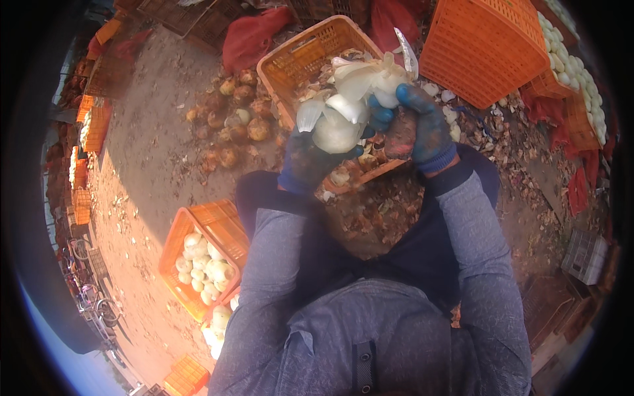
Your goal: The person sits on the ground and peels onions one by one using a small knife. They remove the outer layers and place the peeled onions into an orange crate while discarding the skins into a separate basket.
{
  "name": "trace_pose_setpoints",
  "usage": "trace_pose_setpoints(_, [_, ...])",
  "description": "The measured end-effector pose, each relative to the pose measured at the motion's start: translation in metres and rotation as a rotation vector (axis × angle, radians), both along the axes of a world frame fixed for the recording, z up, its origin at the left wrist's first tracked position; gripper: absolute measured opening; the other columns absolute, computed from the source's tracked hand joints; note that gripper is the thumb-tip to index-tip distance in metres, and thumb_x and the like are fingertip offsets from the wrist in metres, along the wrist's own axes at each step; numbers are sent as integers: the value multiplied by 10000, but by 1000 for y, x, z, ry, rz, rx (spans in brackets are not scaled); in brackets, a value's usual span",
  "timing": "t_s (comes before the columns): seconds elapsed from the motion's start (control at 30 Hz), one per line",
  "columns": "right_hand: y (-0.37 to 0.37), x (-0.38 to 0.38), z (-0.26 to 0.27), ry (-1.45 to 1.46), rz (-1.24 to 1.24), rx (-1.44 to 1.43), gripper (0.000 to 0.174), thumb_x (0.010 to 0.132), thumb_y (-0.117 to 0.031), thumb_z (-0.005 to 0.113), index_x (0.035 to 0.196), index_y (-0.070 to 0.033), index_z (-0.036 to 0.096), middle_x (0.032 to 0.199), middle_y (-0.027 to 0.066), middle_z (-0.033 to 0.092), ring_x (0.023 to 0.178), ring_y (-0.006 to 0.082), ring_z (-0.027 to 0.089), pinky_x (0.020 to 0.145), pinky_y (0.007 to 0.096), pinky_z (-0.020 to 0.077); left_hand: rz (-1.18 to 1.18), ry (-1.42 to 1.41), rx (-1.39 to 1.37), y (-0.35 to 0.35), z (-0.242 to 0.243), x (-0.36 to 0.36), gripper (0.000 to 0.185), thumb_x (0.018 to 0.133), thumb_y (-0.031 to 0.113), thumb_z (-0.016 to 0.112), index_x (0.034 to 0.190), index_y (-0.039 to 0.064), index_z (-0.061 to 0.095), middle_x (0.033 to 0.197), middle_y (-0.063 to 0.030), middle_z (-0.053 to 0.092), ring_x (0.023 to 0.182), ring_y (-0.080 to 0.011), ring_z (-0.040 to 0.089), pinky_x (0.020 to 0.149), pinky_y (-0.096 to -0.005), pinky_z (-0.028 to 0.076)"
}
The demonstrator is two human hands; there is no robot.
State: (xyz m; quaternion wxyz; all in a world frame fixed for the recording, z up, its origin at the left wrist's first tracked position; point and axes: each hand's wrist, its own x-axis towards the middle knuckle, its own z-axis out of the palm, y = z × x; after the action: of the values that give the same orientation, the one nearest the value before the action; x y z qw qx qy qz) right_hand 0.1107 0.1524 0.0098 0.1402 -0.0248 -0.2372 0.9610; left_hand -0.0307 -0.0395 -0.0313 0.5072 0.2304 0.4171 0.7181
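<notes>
My left hand (309, 161), in a blue-coated work glove, grips a white onion (337, 134) from below. Pale layers of onion (354, 81) stand loose and peeled back above it. In my right hand (423, 119), gloved the same way, is a knife; its blade (407, 53) points up past the onion layers, and a worn reddish handle (400, 136) shows at the palm. The right fingertips press against the peeled layers. Under both hands an orange plastic crate (285, 54) holds onion skins (322, 79), with its near part between my knees.
Unpeeled onions (242, 114) lie on the ground left of the crate. A tilted orange crate (185, 222) of peeled onions (205, 265) stands by my left leg. An upended orange crate (485, 49), red mesh sacks (255, 37) and full onion crates (569, 64) stand beyond. Skins litter the ground.
</notes>
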Motion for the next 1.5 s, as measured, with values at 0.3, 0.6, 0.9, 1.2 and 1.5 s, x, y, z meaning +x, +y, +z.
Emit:
trace_pose_setpoints(0.3, [4,7,-20,-212,78,318,341,1040,-162,676,1295,61,710,1153,107,769,1023,152,716,840,269,586,-45,-29,-231,-1,26,-2,800,1058,674,531,1562,55,488,1395,-150,684,1202,-300,716,845,-418,657])
trace_pose_setpoints(0.6, [-23,-13,13,-179,-62,78,428,1017,-329,713,1270,12,660,1061,89,734,890,168,669,775,321,563,7,-87,-18,1,19,-6,788,1031,540,618,1553,-34,480,1478,-180,630,1326,-312,648,1107,-462,547])
trace_pose_setpoints(0.9, [-10,-15,20,-59,-99,-69,395,992,-408,743,1140,-51,661,894,48,636,788,149,593,717,310,506,-7,-400,103,-1,-1,-8,818,972,547,603,1557,-12,483,1518,-217,584,1387,-409,590,1164,-586,487])
trace_pose_setpoints(1.2, [8,1,17,71,-11,158,416,995,-250,737,1288,40,684,1151,131,760,1023,191,733,940,353,601,51,-297,117,-10,-10,-4,747,1008,611,617,1528,84,520,1463,-140,613,1313,-361,622,1046,-596,543])
trace_pose_setpoints(1.5, [-15,4,20,-172,111,499,429,962,-272,752,1262,29,695,1074,111,762,963,188,720,869,346,590,96,-43,17,4,-11,15,584,1057,468,595,1488,79,541,1393,-107,650,1200,-281,672,936,-479,592])
